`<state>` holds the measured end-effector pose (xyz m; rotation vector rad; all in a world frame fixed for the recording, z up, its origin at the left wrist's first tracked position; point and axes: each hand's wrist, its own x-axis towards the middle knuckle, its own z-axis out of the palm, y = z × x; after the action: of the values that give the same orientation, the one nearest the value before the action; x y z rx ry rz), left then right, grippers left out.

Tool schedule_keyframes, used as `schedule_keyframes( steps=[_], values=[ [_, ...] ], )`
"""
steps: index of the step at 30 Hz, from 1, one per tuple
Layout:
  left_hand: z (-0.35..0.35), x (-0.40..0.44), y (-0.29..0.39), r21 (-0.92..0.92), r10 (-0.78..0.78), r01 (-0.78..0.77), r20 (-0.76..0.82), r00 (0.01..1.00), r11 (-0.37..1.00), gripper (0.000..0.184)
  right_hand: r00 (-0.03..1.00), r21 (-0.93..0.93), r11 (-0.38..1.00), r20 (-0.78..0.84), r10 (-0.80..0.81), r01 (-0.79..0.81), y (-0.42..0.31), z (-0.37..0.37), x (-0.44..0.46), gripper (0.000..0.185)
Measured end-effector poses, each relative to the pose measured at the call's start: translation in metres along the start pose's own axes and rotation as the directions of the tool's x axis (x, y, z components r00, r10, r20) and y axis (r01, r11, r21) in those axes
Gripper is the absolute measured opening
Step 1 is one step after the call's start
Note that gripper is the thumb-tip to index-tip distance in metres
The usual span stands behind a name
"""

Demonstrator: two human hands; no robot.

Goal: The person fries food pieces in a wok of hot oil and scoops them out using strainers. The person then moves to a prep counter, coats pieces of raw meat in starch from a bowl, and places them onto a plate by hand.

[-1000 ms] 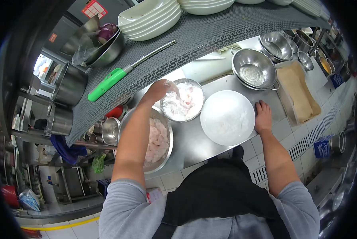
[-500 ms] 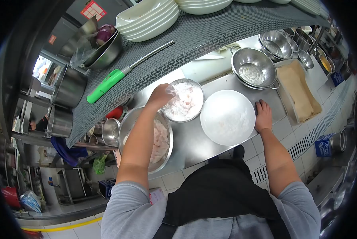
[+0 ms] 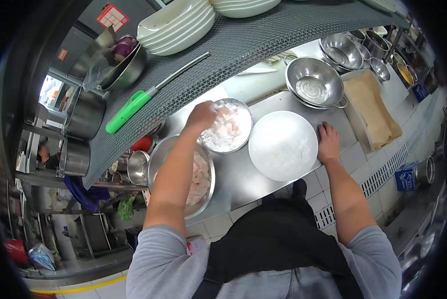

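My left hand (image 3: 202,117) is at the left rim of a metal bowl (image 3: 250,130) of white powder. Its fingers are curled and whitened; whatever is between them is hidden. Pale raw pieces (image 3: 229,118), partly coated, lie in the powder. Under my left forearm stands a larger steel bowl (image 3: 213,185) with pale pink raw meat or fish pieces (image 3: 199,180). To the right, a white round bowl (image 3: 283,167) holds a little white powder and perhaps a few pale pieces at its bottom. Flat beside its right rim, my right hand (image 3: 328,143) rests on the counter's edge, fingers stretched out.
Steel colanders (image 3: 314,82) and a paper-lined tray (image 3: 373,109) occupy the counter's right. Overhead, a mesh-covered shelf (image 3: 183,87) bears a green-handled lighter (image 3: 133,109), stacked white dishes (image 3: 177,30) and a bowl with red onions (image 3: 125,46). At far left, another person (image 3: 46,153) is partly visible.
My left hand stays at the powder bowl, with its fingers shifted slightly; more of the pale pieces shows in the powder. The whole view has moved a little. My right hand rests in the same place.
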<state>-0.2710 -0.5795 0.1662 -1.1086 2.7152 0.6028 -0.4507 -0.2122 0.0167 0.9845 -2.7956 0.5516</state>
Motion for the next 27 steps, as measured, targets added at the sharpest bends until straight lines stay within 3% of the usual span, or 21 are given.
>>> schedule_keyframes(
  steps=[1, 6, 8, 9, 10, 12, 13, 16, 17, 18, 20, 21, 23, 24, 26, 27],
  values=[
    [-0.002, -0.001, -0.002, -0.176, -0.016, 0.009, -0.035, 0.999, 0.984, 0.037, 1.0, -0.003, 1.0, -0.006, -0.007, 0.007, 0.0, 0.0, 0.0, 0.037],
    [-0.011, -0.002, -0.005, -0.19, 0.016, -0.022, -0.036, 0.999, 0.981, 0.031, 1.0, 0.004, 1.0, -0.002, -0.018, 0.018, 0.0, -0.001, 0.002, 0.035],
    [0.002, 0.001, -0.011, -0.036, 0.057, -0.061, -0.12, 0.991, 0.997, 0.034, 1.0, 0.009, 1.0, -0.002, -0.016, 0.016, -0.001, -0.002, 0.001, 0.035],
    [0.005, -0.003, -0.009, 0.065, 0.071, -0.066, -0.074, 0.995, 0.996, 0.038, 1.0, 0.008, 1.0, -0.004, -0.018, 0.018, -0.001, -0.002, 0.001, 0.035],
    [0.013, -0.002, -0.016, 0.065, 0.072, -0.068, -0.073, 0.995, 0.996, 0.038, 1.0, 0.006, 1.0, -0.005, -0.02, 0.02, -0.001, -0.001, 0.001, 0.035],
    [0.018, -0.012, -0.013, 0.102, 0.234, -0.223, -0.118, 0.965, 0.97, 0.046, 1.0, 0.004, 1.0, -0.004, -0.021, 0.021, 0.001, 0.0, 0.002, 0.035],
    [0.014, -0.011, -0.012, -0.22, 0.028, -0.024, 0.015, 0.999, 0.975, 0.049, 1.0, 0.003, 1.0, -0.001, -0.021, 0.021, 0.001, 0.0, 0.001, 0.035],
    [0.029, 0.013, -0.03, -0.311, 0.051, -0.082, -0.106, 0.993, 0.947, 0.042, 1.0, -0.001, 1.0, -0.023, -0.022, 0.022, 0.0, 0.001, 0.0, 0.036],
    [0.015, -0.007, -0.006, -0.243, 0.084, -0.067, 0.062, 0.994, 0.968, 0.03, 0.999, -0.002, 1.0, -0.021, -0.027, 0.027, -0.001, 0.0, 0.0, 0.036],
    [0.034, 0.004, -0.021, 0.119, 0.264, -0.261, -0.006, 0.965, 0.958, 0.026, 1.0, 0.002, 1.0, -0.006, -0.021, 0.021, -0.002, -0.002, 0.001, 0.036],
    [0.054, 0.007, -0.033, 0.207, 0.331, -0.301, -0.131, 0.935, 0.931, 0.027, 1.0, 0.006, 1.0, 0.004, -0.015, 0.015, -0.003, -0.003, 0.003, 0.036],
    [0.047, 0.01, -0.03, 0.208, 0.335, -0.304, -0.133, 0.933, 0.93, 0.027, 1.0, 0.004, 1.0, 0.008, -0.015, 0.015, -0.002, -0.002, 0.003, 0.037],
    [0.033, 0.017, -0.026, -0.057, 0.147, -0.144, 0.063, 0.987, 0.988, 0.036, 1.0, -0.001, 1.0, 0.018, -0.01, 0.01, 0.001, 0.0, 0.001, 0.037],
    [0.036, 0.02, -0.029, -0.057, 0.146, -0.142, 0.066, 0.987, 0.988, 0.036, 1.0, 0.0, 1.0, 0.001, -0.012, 0.012, 0.001, 0.002, 0.001, 0.038],
    [0.039, 0.023, -0.032, -0.193, -0.025, 0.085, 0.297, 0.955, 0.978, 0.043, 1.0, 0.001, 1.0, -0.016, -0.017, 0.017, -0.001, 0.001, 0.0, 0.038],
    [0.048, 0.014, -0.029, 0.204, 0.126, -0.142, 0.089, 0.988, 0.969, 0.05, 1.0, 0.005, 1.0, -0.003, -0.013, 0.013, -0.002, -0.002, 0.001, 0.038]
  ],
)
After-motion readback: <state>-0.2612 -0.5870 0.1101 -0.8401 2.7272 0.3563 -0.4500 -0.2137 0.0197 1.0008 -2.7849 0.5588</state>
